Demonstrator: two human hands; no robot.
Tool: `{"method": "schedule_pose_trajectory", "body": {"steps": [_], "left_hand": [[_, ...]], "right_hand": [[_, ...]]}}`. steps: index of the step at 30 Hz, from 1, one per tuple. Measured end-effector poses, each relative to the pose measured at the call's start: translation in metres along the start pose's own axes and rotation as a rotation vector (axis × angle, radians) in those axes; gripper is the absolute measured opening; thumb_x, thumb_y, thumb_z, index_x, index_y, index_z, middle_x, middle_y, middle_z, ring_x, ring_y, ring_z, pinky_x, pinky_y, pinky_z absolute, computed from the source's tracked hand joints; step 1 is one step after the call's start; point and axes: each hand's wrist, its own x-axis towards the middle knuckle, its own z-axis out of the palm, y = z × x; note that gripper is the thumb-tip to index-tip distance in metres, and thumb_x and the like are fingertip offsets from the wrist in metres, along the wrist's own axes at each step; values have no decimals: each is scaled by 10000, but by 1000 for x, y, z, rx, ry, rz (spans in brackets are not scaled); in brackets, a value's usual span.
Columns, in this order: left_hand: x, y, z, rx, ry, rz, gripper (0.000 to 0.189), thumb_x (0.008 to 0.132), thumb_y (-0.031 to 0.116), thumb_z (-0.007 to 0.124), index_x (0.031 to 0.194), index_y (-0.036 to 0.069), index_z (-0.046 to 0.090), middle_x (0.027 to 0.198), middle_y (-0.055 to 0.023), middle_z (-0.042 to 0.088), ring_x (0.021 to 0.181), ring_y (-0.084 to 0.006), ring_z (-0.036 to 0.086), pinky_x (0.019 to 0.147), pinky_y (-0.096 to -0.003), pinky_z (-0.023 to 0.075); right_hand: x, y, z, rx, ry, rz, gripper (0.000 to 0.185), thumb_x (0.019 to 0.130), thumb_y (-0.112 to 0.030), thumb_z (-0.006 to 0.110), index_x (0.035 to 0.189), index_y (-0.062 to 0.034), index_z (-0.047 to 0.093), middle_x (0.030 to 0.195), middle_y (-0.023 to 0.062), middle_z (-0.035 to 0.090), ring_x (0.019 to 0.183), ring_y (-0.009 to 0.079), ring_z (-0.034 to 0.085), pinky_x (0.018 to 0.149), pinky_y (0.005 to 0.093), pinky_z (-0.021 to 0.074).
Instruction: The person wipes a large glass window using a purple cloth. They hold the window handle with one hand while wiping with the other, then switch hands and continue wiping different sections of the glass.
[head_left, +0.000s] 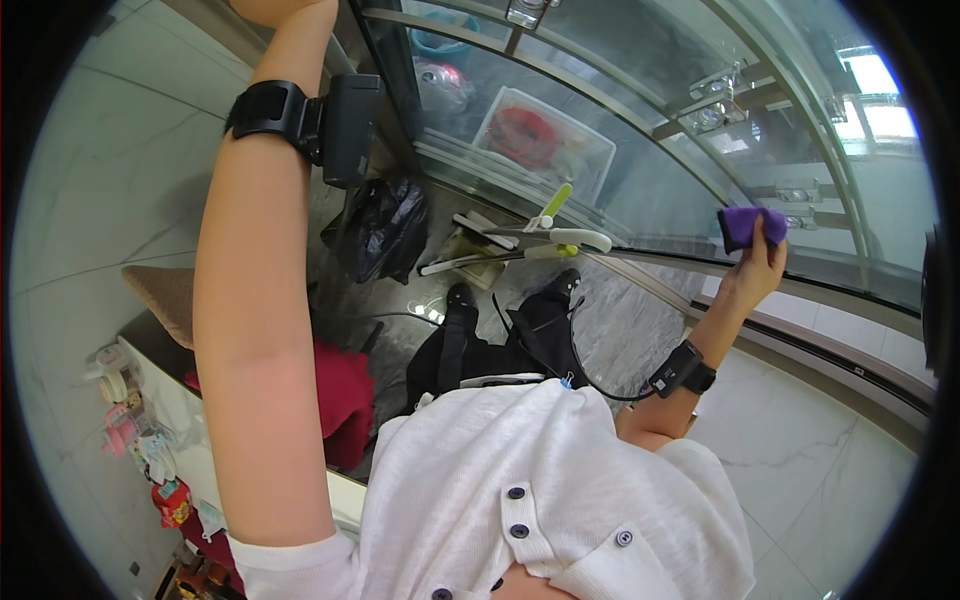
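A folded purple cloth with a dark edge is pinched in the fingers of my right hand, against or just in front of the glass panel of a metal-framed door or partition. My left arm reaches up along the frame's other side. Only the lower part of my left hand shows at the top edge; its fingers are cut off by the picture, so what it touches is hidden. Each forearm wears a black strapped device.
Long-handled cleaning tools with green and white parts lean near my feet, beside a black plastic bag. Behind the glass lies a white bin with something red. A dark red cloth and a counter with small items are at left.
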Motion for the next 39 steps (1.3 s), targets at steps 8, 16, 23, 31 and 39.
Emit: {"method": "schedule_pose_trajectory", "body": {"steps": [8,16,23,31,39], "left_hand": [[2,-16,12,12,164,18,469,986,425,376,967,-14,542,825,-266,619,774,-472,578,687,-522,448],[-1,-24,12,-28,177,57,408,980,381,417,1009,-15,513,754,-254,613,708,-458,595,624,-514,456],[1,-26,9,-120,151,113,362,982,325,445,1007,-28,518,700,-219,597,620,-401,595,540,-459,461],[-1,-25,10,-112,99,49,387,987,327,435,1100,-37,498,729,-210,609,633,-388,599,569,-453,463],[-1,-26,12,-70,140,112,407,996,355,416,1086,-29,518,800,-213,613,708,-398,598,627,-450,459]], "right_hand": [[-46,-14,109,-206,-275,-70,263,710,4,793,962,17,718,786,-13,625,725,66,557,696,192,438],[-109,-26,232,-355,-462,-270,280,683,-63,827,933,20,733,641,-48,556,596,20,474,571,172,395],[-162,-32,310,-204,-421,-294,233,700,-80,788,915,-5,738,628,39,641,568,68,543,555,222,443],[-191,-15,369,-241,-515,-393,231,712,-162,746,925,-72,745,735,113,694,640,182,655,639,277,494],[-227,21,397,-141,-416,-494,188,713,-60,682,890,-118,710,776,82,644,707,300,628,613,354,493]]}}
